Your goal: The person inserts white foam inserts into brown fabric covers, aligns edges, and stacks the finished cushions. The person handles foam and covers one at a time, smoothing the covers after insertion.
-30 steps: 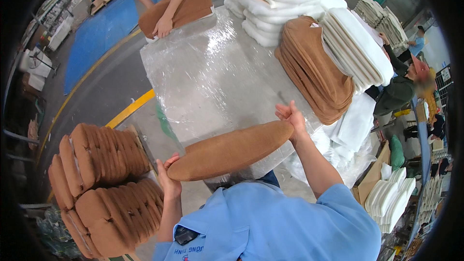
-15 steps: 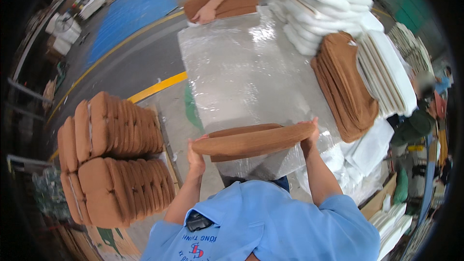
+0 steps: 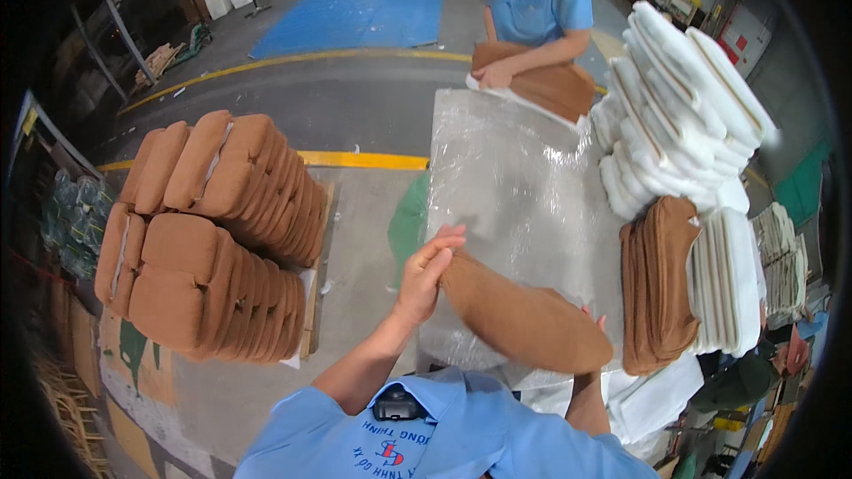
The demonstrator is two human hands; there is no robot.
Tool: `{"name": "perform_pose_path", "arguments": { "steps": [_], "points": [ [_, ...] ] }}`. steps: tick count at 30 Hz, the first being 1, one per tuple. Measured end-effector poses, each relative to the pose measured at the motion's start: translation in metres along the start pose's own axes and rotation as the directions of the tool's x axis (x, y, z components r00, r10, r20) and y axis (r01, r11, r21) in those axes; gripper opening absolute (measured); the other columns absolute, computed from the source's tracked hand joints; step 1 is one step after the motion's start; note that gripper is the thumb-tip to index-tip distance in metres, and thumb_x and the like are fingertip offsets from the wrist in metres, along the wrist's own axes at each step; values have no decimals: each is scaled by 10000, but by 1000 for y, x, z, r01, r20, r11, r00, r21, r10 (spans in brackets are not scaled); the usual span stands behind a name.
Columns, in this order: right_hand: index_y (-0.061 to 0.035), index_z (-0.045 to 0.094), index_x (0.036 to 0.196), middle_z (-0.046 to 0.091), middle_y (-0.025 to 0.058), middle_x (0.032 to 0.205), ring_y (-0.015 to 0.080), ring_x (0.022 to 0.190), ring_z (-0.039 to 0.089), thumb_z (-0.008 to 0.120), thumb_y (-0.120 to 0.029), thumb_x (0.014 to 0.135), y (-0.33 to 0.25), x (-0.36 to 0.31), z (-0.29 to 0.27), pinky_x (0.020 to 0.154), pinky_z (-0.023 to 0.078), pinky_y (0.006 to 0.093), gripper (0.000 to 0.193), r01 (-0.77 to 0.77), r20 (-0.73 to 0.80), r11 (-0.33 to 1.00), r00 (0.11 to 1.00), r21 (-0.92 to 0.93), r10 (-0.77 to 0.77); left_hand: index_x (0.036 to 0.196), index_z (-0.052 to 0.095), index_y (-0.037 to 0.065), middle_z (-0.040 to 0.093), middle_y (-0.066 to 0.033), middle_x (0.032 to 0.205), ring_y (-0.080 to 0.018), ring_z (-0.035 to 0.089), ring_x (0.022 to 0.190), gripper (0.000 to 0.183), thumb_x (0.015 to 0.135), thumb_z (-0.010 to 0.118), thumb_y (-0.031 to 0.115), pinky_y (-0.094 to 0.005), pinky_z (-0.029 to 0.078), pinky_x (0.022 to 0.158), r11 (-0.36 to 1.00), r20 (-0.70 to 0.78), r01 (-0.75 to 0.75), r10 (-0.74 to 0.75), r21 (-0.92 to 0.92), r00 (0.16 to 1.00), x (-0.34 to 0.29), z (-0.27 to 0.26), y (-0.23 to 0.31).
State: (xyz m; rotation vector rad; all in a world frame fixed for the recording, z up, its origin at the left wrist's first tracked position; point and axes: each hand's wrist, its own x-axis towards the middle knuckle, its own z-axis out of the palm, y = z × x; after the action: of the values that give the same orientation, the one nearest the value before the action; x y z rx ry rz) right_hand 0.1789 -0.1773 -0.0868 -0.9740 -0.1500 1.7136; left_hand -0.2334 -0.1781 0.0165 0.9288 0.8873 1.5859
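A brown fabric cushion [image 3: 524, 312] is held up in front of my body, above the near end of the plastic-covered table [image 3: 524, 186]. It slants, its left end higher and farther away than its right end. My left hand [image 3: 429, 277] grips the left end, fingers stretched along the edge. At the other end, my right hand [image 3: 599, 321] is mostly hidden behind the cushion; only some fingertips show past its edge. Across the table, a person in a blue shirt [image 3: 555, 0] leans over another brown piece [image 3: 541, 80] with a white underside.
Stacked brown cushions [image 3: 213, 239] stand on a pallet at left. Along the table's right side are folded brown covers [image 3: 657, 288], white pads with brown edges [image 3: 723, 279] and a tall white cushion pile [image 3: 683, 115]. A blue sheet [image 3: 355, 13] lies on the far floor.
The cushion has gone from nearly level to slanted, its right end dropping toward me. My view has swung left and up. The other person now stands more upright.
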Motion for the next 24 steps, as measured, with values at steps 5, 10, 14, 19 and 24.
{"name": "perform_pose_path", "arguments": {
  "steps": [5, 10, 14, 19, 24],
  "points": [
    [-95, 621, 1422, 728, 100, 1288, 222, 1227, 665, 472, -600, 1089, -53, -30, -17, 1077, 506, 413, 623, -96, 112, 797, 973, -596, 201, 1572, 441, 24, 241, -165, 1750, -303, 103, 1652, 541, 1038, 513, 72, -430, 115, 1320, 922, 191, -269, 328, -278, 925, 32, 73, 83],
    [-92, 481, 1548, 648, 100, 1413, 274, 1254, 647, 394, -618, 1105, -20, -3, 27, 1037, 544, 450, 693, 232, 125, 965, 968, -123, -216, 1597, 389, -6, 268, -213, 1727, -341, 185, 1631, 549, 1086, 506, 156, -427, 182, 1308, 947, 178, -286, 259, 144, 949, 14, 99, 76],
    [-79, 448, 1561, 600, 116, 1481, 337, 1345, 587, 343, -604, 1122, -49, -8, -6, 1102, 508, 483, 692, 657, 69, 749, 746, 86, -662, 1522, 487, -4, 549, -267, 1475, -359, 526, 1397, 496, 1127, 457, 295, -423, 408, 1165, 770, 406, -138, -168, 622, 898, -5, 87, 64],
    [-90, 475, 1542, 593, 140, 1481, 348, 1298, 622, 337, -585, 1125, -52, -3, 14, 1120, 511, 518, 662, 674, -145, 731, 738, 109, -659, 1378, 622, 29, 729, -218, 1141, -315, 711, 1068, 491, 1147, 399, 400, -413, 541, 962, 839, 454, 52, -344, 542, 822, -49, 84, 45],
    [-63, 542, 1440, 668, 114, 1328, 290, 1185, 676, 335, -552, 1143, -52, -11, 0, 1024, 571, 442, 609, 672, -292, 738, 695, -61, -657, 1300, 672, -15, 761, -112, 1069, -187, 692, 1047, 499, 1163, 399, 381, -346, 536, 966, 825, 240, 310, -459, 472, 855, -67, 73, 42]
  ]
}}
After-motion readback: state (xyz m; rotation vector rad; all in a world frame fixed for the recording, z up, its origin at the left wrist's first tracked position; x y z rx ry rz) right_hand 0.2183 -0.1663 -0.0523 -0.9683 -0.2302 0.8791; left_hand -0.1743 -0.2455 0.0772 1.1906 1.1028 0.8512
